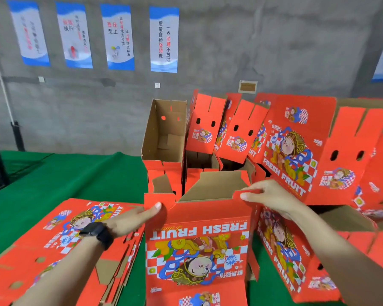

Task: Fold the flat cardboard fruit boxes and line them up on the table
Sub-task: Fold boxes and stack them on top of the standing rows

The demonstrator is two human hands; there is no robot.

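near the green tabletop's front edge, the left hand pinched the left top flap of a half-opened red printed cardboard fruit box; the right hand pinched its right flap. flat red cardboard boxes lay stacked just left.

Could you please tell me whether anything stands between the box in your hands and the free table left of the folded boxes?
Nothing visible does. The left hand and right hand hold the half-folded box, and only green table shows between it and the spot left of the open upright box; the flat stack lies nearer.
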